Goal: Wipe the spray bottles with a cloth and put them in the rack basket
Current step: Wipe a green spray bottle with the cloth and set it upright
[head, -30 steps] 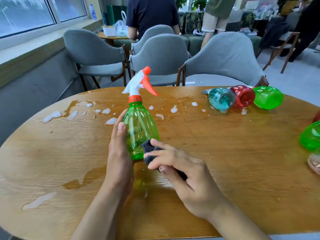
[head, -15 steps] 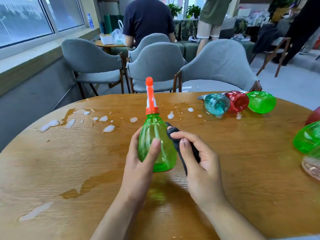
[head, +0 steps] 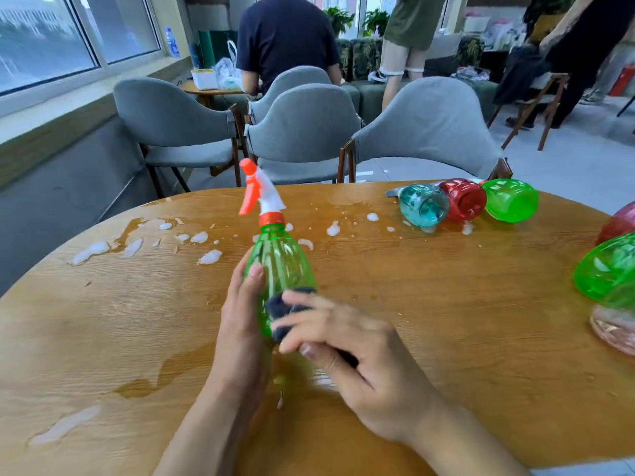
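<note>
A green spray bottle [head: 281,266] with a white and orange trigger head stands tilted above the round wooden table [head: 446,321]. My left hand [head: 240,324] grips its lower body from the left. My right hand [head: 347,341] holds a dark cloth [head: 280,310] pressed against the bottle's lower right side. At the table's far right lie a teal bottle [head: 424,204], a red bottle [head: 464,199] and a green bottle [head: 512,200] on their sides. Another green bottle [head: 608,269] and a red one [head: 618,223] show at the right edge. No rack basket is recognisable.
Foam blobs [head: 209,257] and wet patches [head: 165,372] spread over the table's left and middle. A pinkish item [head: 615,328] sits at the right edge. Grey chairs [head: 302,132] stand behind the table; people are further back.
The bottle has turned, so its trigger head now points left. My right hand with the cloth has slid down from the bottle's upper side to its lower part.
</note>
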